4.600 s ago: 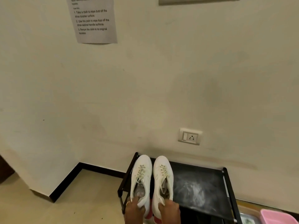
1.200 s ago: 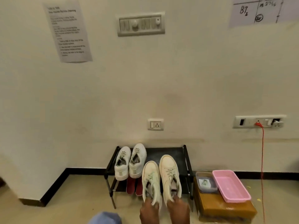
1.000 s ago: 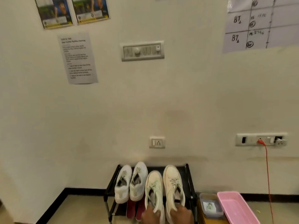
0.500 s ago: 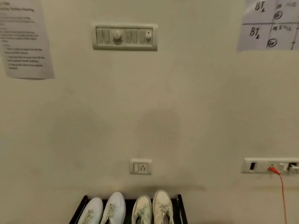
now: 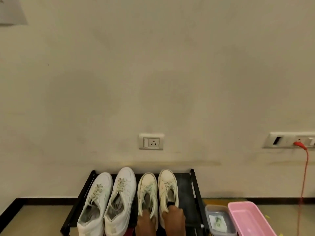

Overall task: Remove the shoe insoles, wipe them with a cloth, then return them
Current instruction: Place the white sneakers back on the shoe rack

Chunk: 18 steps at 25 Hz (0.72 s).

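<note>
Our left hand (image 5: 145, 223) has the heel of the left cream shoe (image 5: 147, 191), fingers hooked over the back rim and down into the opening. Our right hand (image 5: 173, 218) does the same thing on the right cream shoe (image 5: 167, 184). So both hands are curled round a heel, one shoe each.

Both cream shoes sit flat on the top shelf of the black rack (image 5: 186, 188), toes pointing at the wall, right next to each other (touching or just a hair apart, hard to call from up here). As for the insoles, we can't see them in this pair, since our fingers and the laces cover the openings.

Just left of them on the same shelf is a white pair (image 5: 121, 193), also toes to the wall, with grey lining showing inside.

Off the right end of the rack there's a clear tub (image 5: 219, 209) with something white and greenish in it, and a pink tray (image 5: 247, 218) just beside that.

On the wall, a socket (image 5: 151, 141) sits above the rack. A wider panel (image 5: 283, 140) further right has a red cable (image 5: 305, 176) plugged in and hanging down.
</note>
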Available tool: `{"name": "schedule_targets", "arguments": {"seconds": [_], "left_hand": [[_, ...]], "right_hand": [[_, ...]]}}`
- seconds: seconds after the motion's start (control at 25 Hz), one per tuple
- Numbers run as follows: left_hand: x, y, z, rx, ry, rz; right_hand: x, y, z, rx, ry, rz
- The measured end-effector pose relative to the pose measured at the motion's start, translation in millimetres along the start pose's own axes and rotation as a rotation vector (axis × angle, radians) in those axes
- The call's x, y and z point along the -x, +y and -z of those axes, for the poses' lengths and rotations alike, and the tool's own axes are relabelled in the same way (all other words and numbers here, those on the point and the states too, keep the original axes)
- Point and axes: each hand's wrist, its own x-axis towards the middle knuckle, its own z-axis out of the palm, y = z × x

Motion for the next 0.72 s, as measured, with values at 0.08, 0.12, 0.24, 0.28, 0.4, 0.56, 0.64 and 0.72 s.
{"name": "schedule_targets", "arguments": {"seconds": [0.08, 0.12, 0.24, 0.28, 0.4, 0.56, 0.64, 0.72], "left_hand": [[5.6, 4.7, 1.2, -0.017, -0.035, -0.019], [7.2, 4.4, -0.8, -0.023, -0.049, -0.008], [11.2, 1.6, -8.8, 0.011, -0.065, 0.006], [21.6, 2.0, -8.6, 0.035, -0.049, -0.027], [58.4, -6.2, -8.3, 0.169, -0.015, -0.029], [124.7, -2.9, -3.2, 0.245, -0.086, -0.009], [161.9, -1.6, 5.9, 0.255, -0.095, -0.013], [201.2, -5.2, 11.6, 0.278, -0.138, -0.025]], "right_hand": [[3.2, 4.8, -5.4, 0.009, 0.002, -0.016], [8.8, 1.9, -4.5, -0.003, 0.010, -0.014], [23.9, 3.7, -7.5, -0.090, 0.056, 0.031], [34.7, 5.8, -6.1, -0.113, 0.074, 0.061], [75.4, 6.7, 0.7, -0.004, 0.093, 0.098], [141.6, 34.1, 15.9, 0.064, 0.094, 0.037], [173.6, 50.8, 17.9, 0.135, 0.128, 0.018], [210.8, 65.2, 24.8, 0.164, 0.154, 0.003]]}}
